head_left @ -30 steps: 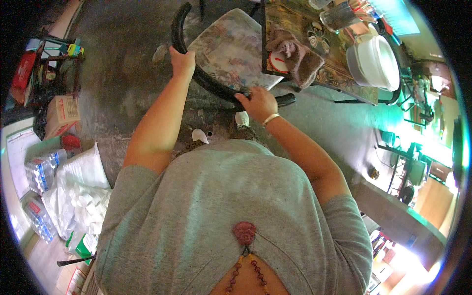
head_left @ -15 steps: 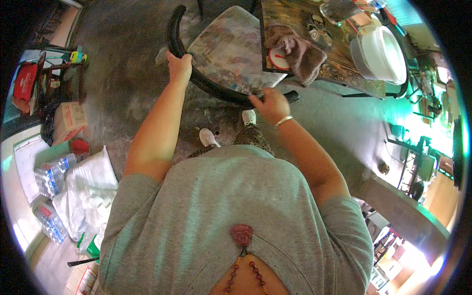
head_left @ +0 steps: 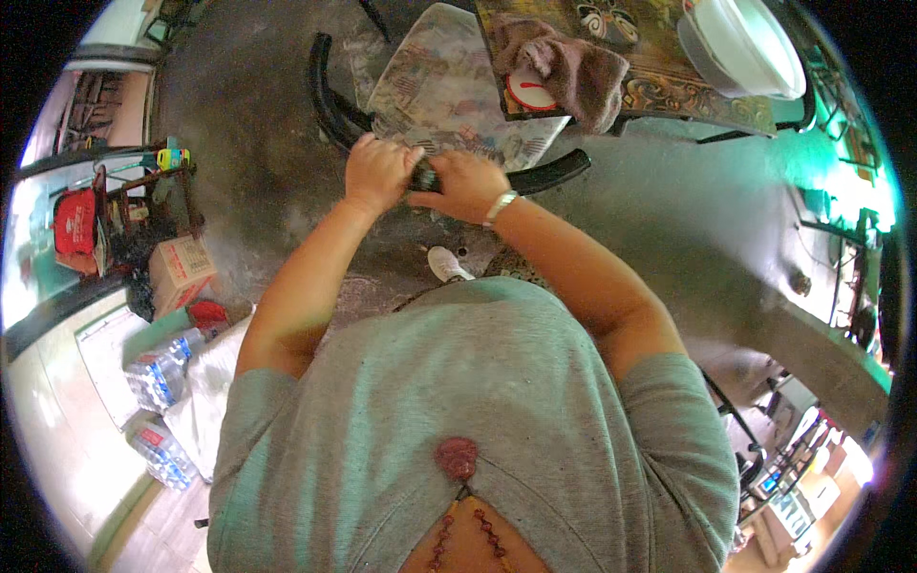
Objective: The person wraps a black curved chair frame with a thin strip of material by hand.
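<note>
A chair with a curved black rail (head_left: 554, 173) and a pale patterned seat (head_left: 420, 81) stands in front of me. My left hand (head_left: 380, 174) is closed over the middle of the rail. Close beside it on the right, my right hand (head_left: 463, 183) is also closed round the rail, thumb toward me. A short dark piece of the rail shows between the two hands, and their fingers hide the rest of its middle. Both ends of the rail stick out past my hands. A light bracelet (head_left: 501, 206) is on my right wrist.
A carved wooden table (head_left: 659, 94) overlaps the seat's right side, bearing a brown cloth (head_left: 583, 86), a red-and-white round item (head_left: 531, 91) and a white tub (head_left: 750, 48). At left are a cardboard box (head_left: 181, 275) and packs of bottles (head_left: 158, 380). My white shoe (head_left: 445, 263) is below.
My left hand has slid from the rail's left part toward its middle. My right hand has moved left from near the right end, so both hands now sit side by side. The view has shifted somewhat.
</note>
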The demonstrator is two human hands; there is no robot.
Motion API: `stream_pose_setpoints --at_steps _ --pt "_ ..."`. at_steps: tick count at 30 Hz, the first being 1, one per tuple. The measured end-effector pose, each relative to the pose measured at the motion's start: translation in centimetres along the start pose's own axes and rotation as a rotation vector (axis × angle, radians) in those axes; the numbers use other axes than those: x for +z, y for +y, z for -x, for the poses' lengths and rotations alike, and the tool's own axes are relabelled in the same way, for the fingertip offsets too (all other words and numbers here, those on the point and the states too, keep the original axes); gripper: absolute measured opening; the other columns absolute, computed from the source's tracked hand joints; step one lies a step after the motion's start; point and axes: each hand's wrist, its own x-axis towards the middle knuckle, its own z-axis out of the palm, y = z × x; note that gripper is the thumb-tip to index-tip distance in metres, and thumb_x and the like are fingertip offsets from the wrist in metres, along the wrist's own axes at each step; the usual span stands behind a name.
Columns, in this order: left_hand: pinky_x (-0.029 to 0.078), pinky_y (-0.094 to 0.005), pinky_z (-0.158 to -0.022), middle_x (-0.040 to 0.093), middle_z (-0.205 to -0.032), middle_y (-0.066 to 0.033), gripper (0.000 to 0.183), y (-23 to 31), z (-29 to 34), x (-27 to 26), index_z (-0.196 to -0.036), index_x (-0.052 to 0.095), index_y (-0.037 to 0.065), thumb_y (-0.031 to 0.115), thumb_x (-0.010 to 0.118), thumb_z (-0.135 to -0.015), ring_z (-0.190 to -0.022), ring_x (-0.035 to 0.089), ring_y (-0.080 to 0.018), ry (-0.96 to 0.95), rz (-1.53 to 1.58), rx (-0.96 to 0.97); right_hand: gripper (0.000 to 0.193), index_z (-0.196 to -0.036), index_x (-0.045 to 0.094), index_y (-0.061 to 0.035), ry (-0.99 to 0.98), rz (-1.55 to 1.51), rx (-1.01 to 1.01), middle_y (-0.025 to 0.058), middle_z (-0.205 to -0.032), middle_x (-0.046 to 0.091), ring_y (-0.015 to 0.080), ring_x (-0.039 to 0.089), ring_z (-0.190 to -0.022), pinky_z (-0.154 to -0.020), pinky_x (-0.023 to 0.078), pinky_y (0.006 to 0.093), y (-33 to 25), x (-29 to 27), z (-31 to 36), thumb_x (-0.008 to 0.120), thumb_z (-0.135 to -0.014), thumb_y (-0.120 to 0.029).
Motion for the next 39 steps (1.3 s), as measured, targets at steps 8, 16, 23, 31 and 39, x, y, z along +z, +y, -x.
stream_pose_setpoints --at_steps 8,16,23,31,39 --pt "0.041 -0.0347 -0.061 0.057 -0.058 -0.0053 0.03 5.6 -0.5 0.7 -0.058 0.055 0.011 0.028 0.048 -0.082 -0.057 0.055 -0.0229 0.157 0.111 0.101 0.056 -0.089 0.064 -0.0062 0.156 0.196 0.204 0.0166 -0.083 0.061 0.0327 0.057 -0.086 -0.077 0.045 0.0413 9.4 -1.2 4.2 0.049 -0.076 -0.059" --pt "0.04 -0.0345 -0.056 0.052 -0.054 -0.0023 0.022 4.6 -0.4 1.7 -0.058 0.05 0.013 0.021 0.052 -0.078 -0.054 0.053 -0.0206 0.419 0.179 0.158 0.045 -0.085 0.061 -0.0061 0.431 -0.176 0.025 0.0129 -0.088 0.059 0.0312 0.055 -0.085 -0.075 0.044 0.0386 3.9 3.5 1.7 0.055 -0.076 -0.05" --pt "0.041 -0.035 -0.059 0.057 -0.059 -0.0041 0.018 4.6 0.0 1.9 -0.062 0.056 0.011 0.021 0.053 -0.077 -0.055 0.054 -0.0221 0.436 0.187 0.16 0.038 -0.082 0.064 -0.0066 0.398 0.193 0.15 0.0126 -0.089 0.062 0.0312 0.055 -0.091 -0.084 0.042 0.0406 12.1 -0.1 4.9 0.054 -0.078 -0.043" --pt "0.04 -0.0352 -0.058 0.057 -0.059 -0.0035 0.019 4.6 -0.2 2.3 -0.063 0.055 0.012 0.022 0.051 -0.078 -0.056 0.055 -0.021 0.459 0.143 0.151 0.049 -0.08 0.064 -0.0036 0.297 0.182 0.127 0.0165 -0.084 0.062 0.0325 0.058 -0.083 -0.076 0.045 0.0414 4.2 4.4 0.5 0.045 -0.077 -0.049" --pt "0.042 -0.0359 -0.059 0.058 -0.061 -0.0058 0.019 5.1 -0.2 1.0 -0.064 0.057 0.01 0.022 0.051 -0.078 -0.057 0.055 -0.023 0.39 0.158 0.149 0.033 -0.069 0.063 -0.0073 0.466 0.189 0.172 0.0128 -0.077 0.06 0.0311 0.057 -0.08 -0.072 0.045 0.0426 14.4 -1.2 5.4 0.057 -0.07 -0.039"
